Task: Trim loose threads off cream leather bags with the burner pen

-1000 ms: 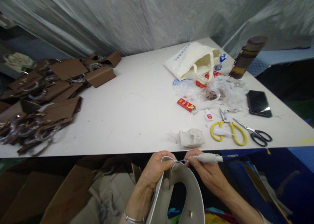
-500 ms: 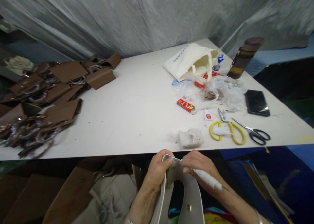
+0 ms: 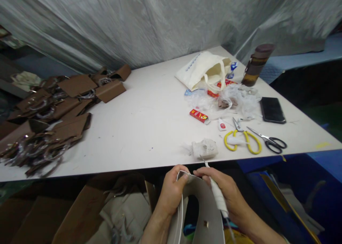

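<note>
My left hand [image 3: 173, 187] pinches the top edge of a light grey bag piece [image 3: 204, 201], which has an oval opening and a small metal stud. My right hand [image 3: 223, 185] is closed around a white-wrapped tool [image 3: 218, 197]; its thin metal tip points up toward the table edge, and a thin shaft sticks out below. The right fingertips meet the same edge of the piece, just right of my left thumb. Beyond the hands, a whitish plastic-wrapped block [image 3: 205, 148] lies at the table's front edge.
Brown bag pieces [image 3: 77, 86] pile up at left on the white table [image 3: 141, 119]. At right lie yellow-handled scissors [image 3: 253, 142], black scissors [image 3: 274, 144], a phone [image 3: 272, 110], a bottle [image 3: 257, 65], a cloth bag [image 3: 197, 71] and a red box [image 3: 199, 116]. Below sits a carton [image 3: 77, 208] of grey pieces.
The white-wrapped tool has swung more upright in my right hand, and its metal tip now shows above the fingers. My left hand keeps its hold. The view has shifted slightly.
</note>
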Demonstrator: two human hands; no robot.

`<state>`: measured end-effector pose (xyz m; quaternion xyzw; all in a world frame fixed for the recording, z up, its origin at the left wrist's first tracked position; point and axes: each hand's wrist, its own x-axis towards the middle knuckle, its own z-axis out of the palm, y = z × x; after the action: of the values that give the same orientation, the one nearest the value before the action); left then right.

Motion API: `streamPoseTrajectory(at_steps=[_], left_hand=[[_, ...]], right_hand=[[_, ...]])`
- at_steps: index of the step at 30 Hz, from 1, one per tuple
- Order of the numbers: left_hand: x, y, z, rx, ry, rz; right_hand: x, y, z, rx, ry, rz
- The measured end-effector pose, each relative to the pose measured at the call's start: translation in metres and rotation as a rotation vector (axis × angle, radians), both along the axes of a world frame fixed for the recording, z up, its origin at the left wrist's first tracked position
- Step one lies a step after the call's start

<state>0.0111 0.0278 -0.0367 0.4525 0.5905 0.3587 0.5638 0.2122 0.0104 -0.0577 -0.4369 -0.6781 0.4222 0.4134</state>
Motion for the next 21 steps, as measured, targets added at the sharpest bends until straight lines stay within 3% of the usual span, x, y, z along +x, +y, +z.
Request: streamPoseTrajectory(at_steps=[5,9,16,21], left_hand=[[0.008,-0.015,0.012,0.145,0.222,-0.025],[0.013,-0.028,0.018,0.185,0.309,-0.006],[0.013,-0.041,0.022,0.149,0.291,0.051],[0.010,-0.050,0.023,0.151,0.215,-0.004]], right_hand=[[-0.022,-0.003,0.011,-0.282,0.003,0.035],[-0.024,-0.009,0.015,-0.264,0.018,0.047],[-0.022,-0.020,0.019,-0.263,0.055,0.051],[-0.019,-0.025,0.018,-0.242,0.062,0.056]])
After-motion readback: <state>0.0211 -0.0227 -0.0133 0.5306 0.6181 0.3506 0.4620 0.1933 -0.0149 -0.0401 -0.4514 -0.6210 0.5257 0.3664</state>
